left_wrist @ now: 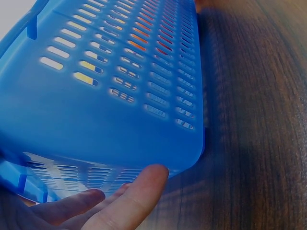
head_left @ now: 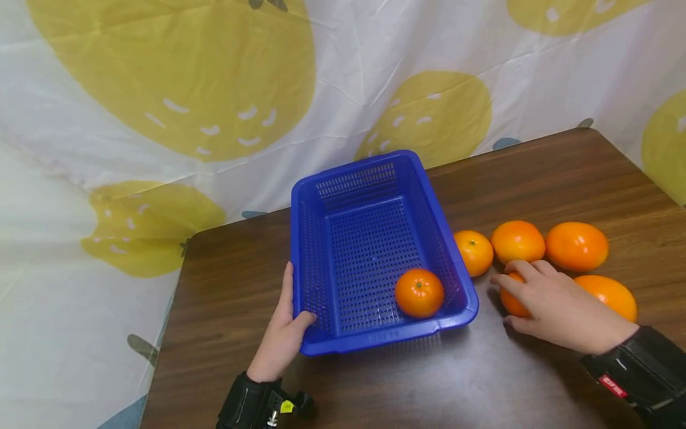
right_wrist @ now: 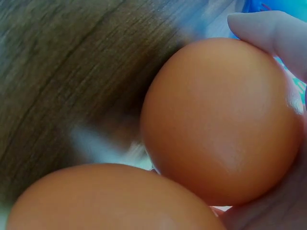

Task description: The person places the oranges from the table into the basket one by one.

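Note:
A blue plastic basket with slotted walls stands on the table, one orange inside at its near right corner. My left hand grips the basket's left rim near the front corner, thumb over the edge. In the left wrist view, its fingers lie along the basket's outer wall. To the right of the basket, my right hand curls over an orange, mostly covering it in the head view. The right wrist view shows this orange between thumb and fingers, beside another orange.
Three oranges sit in a row behind the right hand: one by the basket wall, a middle orange and a right-hand orange. Another orange lies beside that hand. A fruit-patterned cloth hangs behind the wooden table.

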`<act>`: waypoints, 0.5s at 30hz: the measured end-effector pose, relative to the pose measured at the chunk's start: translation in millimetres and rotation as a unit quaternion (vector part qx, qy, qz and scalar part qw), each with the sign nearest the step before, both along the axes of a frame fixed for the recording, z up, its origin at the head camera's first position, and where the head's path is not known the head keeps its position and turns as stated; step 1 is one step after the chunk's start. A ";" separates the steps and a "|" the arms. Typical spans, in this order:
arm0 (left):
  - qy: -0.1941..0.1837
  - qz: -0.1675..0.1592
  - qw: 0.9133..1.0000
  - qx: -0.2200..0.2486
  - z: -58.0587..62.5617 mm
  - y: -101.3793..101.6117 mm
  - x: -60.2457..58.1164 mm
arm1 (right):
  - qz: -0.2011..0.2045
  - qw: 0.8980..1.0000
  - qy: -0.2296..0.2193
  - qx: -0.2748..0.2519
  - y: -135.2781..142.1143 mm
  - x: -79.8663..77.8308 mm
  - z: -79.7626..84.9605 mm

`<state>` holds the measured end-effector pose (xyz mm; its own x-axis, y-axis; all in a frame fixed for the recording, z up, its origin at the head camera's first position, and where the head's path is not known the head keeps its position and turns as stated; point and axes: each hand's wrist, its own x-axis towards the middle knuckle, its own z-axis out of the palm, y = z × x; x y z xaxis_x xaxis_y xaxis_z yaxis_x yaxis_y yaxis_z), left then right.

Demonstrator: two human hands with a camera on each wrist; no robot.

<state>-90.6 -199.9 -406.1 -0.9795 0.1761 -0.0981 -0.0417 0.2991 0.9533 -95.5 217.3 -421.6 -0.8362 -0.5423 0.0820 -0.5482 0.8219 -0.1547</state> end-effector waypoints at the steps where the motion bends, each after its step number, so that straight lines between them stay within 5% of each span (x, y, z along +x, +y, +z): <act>1: 0.000 0.000 1.000 0.000 -0.2 -0.1 -0.1 | -0.001 1.000 0.000 0.001 0.0 -0.2 -0.4; 15: 0.001 0.002 1.000 0.005 -0.7 0.3 -0.5 | -0.002 1.000 0.007 0.006 0.2 -0.8 -2.8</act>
<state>-91.2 -199.6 -406.8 -0.9806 0.1723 -0.0933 -0.0404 0.2886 0.9566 -96.4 217.6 -424.4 -0.8368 -0.5404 0.0877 -0.5475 0.8256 -0.1363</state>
